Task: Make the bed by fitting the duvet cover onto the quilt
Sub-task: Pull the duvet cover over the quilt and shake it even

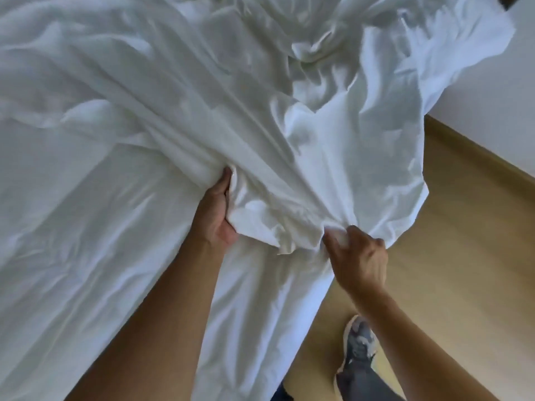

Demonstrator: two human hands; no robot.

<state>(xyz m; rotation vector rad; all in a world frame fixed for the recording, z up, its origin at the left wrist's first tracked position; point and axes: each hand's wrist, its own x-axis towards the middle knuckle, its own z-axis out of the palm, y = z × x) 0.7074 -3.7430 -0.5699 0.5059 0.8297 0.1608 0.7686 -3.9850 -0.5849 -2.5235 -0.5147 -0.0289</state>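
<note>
Both hands clutch one bunched edge of the white duvet cover [260,146], which sprawls crumpled from centre toward twelve o'clock across the bed [72,241]. The left hand [215,211] grasps a gathered fold; the right hand [357,256], at five o'clock, pinches the hem, probably to find the opening. I cannot distinguish the quilt.

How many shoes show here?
1: a grey shoe on the wooden floor beside the bed, below the right hand. A second may lie out of view.
</note>
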